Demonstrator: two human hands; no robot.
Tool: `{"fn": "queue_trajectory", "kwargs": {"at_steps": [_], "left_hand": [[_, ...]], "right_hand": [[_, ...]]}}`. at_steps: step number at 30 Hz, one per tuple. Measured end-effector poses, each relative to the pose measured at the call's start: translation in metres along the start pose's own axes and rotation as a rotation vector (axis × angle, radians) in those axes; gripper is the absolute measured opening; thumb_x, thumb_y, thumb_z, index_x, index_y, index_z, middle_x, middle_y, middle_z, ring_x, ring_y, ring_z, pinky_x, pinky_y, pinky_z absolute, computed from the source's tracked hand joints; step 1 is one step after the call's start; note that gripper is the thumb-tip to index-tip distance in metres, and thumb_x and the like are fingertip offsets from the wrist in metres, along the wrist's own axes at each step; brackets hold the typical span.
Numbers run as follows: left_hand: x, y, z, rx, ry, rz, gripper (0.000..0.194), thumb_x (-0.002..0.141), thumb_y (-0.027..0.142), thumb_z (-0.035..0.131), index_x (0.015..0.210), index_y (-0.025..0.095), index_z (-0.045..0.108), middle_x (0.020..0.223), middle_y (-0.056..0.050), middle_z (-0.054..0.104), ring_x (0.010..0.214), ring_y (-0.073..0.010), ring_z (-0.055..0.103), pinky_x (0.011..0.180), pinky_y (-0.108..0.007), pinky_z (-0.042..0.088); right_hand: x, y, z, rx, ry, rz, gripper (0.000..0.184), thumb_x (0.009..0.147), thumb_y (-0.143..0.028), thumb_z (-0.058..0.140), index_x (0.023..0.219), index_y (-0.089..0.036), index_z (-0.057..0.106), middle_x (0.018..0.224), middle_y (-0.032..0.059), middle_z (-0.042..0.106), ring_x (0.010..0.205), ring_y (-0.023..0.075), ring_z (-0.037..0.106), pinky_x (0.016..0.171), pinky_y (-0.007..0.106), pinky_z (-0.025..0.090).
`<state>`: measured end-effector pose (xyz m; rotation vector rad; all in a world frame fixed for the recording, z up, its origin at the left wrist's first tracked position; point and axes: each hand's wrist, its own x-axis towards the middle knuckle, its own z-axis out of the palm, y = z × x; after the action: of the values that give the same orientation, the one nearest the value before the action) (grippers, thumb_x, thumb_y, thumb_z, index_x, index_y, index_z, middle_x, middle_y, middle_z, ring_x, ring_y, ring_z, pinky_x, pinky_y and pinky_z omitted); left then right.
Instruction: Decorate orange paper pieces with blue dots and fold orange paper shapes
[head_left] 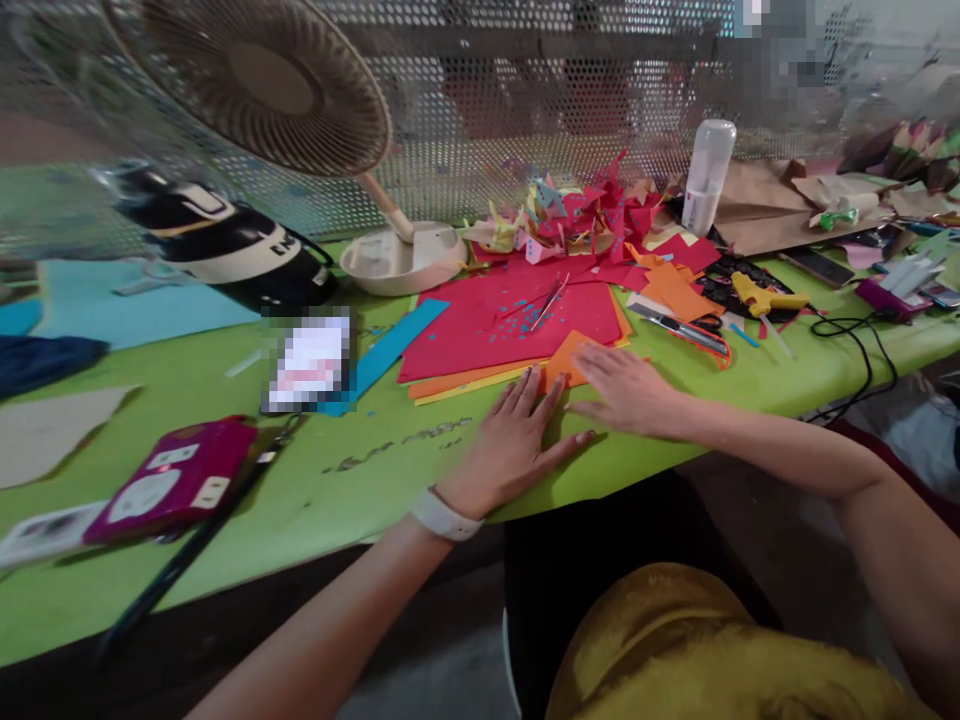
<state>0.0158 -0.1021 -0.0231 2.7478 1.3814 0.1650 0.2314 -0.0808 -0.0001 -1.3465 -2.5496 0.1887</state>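
A small orange piece of paper (pixel 568 352) lies at the near right corner of a stack of coloured sheets, a red sheet (pixel 457 345) on top. My right hand (pixel 626 392) presses on the orange paper from the right, fingers stretched out flat. My left hand (pixel 511 445), with a white wristband, lies spread on the table beside it, fingertips touching the paper's near edge. Neither hand grips anything. On the red sheet are tweezers (pixel 550 303) and scattered blue paper bits. A box cutter (pixel 684 331) lies just past my right hand.
Behind the stack is a heap of folded red paper shapes (pixel 600 215). A fan (pixel 405 258) and a black bottle (pixel 240 245) stand at the back left. A yellow glue gun (pixel 765 294) with a cable lies right. A purple device (pixel 176 478) sits at the left on the green table (pixel 360 500).
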Motion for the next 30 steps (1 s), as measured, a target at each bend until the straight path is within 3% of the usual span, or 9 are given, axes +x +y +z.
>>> {"fn": "queue_trajectory", "kwargs": {"at_steps": [3, 8, 17, 24, 30], "left_hand": [[-0.001, -0.001, -0.002, 0.001, -0.015, -0.001, 0.089, 0.093, 0.072, 0.032, 0.157, 0.01, 0.026, 0.164, -0.022, 0.021, 0.152, -0.0359, 0.019, 0.12, -0.053, 0.026], [0.0, -0.001, -0.004, 0.007, -0.05, -0.027, 0.096, 0.091, 0.077, 0.028, 0.154, 0.005, 0.03, 0.162, -0.026, 0.023, 0.151, -0.038, 0.02, 0.12, -0.053, 0.026], [-0.001, -0.001, -0.005, 0.012, -0.021, -0.003, 0.093, 0.092, 0.075, 0.027, 0.155, 0.006, 0.028, 0.162, -0.023, 0.027, 0.151, -0.0369, 0.023, 0.119, -0.054, 0.028], [0.002, -0.005, -0.004, 0.01, -0.026, -0.003, 0.097, 0.091, 0.076, 0.027, 0.155, 0.003, 0.025, 0.161, -0.023, 0.027, 0.151, -0.0346, 0.023, 0.121, -0.051, 0.026], [-0.007, -0.017, -0.006, 0.049, -0.059, -0.043, 0.102, 0.089, 0.079, 0.022, 0.155, 0.001, 0.025, 0.161, -0.023, 0.026, 0.151, -0.0325, 0.026, 0.121, -0.048, 0.025]], "right_hand": [[0.002, -0.012, 0.017, -0.005, -0.083, -0.031, 0.075, 0.099, -0.059, 0.037, 0.148, -0.004, 0.043, 0.157, 0.0206, 0.036, 0.149, 0.0306, 0.031, 0.123, 0.047, 0.023], [0.0, -0.011, 0.015, -0.014, -0.159, -0.009, 0.08, 0.099, -0.061, 0.035, 0.151, 0.0, 0.036, 0.158, 0.0205, 0.033, 0.15, 0.0297, 0.028, 0.125, 0.045, 0.019], [-0.015, 0.002, 0.01, -0.035, -0.124, 0.017, 0.078, 0.098, -0.064, 0.033, 0.149, -0.006, 0.043, 0.158, 0.0179, 0.036, 0.15, 0.0274, 0.03, 0.124, 0.043, 0.021], [-0.047, 0.022, -0.006, -0.056, -0.098, 0.105, 0.073, 0.1, -0.06, 0.028, 0.151, -0.009, 0.041, 0.159, 0.0169, 0.033, 0.151, 0.027, 0.028, 0.125, 0.051, 0.015], [-0.055, 0.026, -0.009, -0.033, -0.086, 0.115, 0.074, 0.1, -0.061, 0.026, 0.152, -0.01, 0.039, 0.159, 0.017, 0.032, 0.151, 0.0281, 0.028, 0.124, 0.055, 0.015]]}}
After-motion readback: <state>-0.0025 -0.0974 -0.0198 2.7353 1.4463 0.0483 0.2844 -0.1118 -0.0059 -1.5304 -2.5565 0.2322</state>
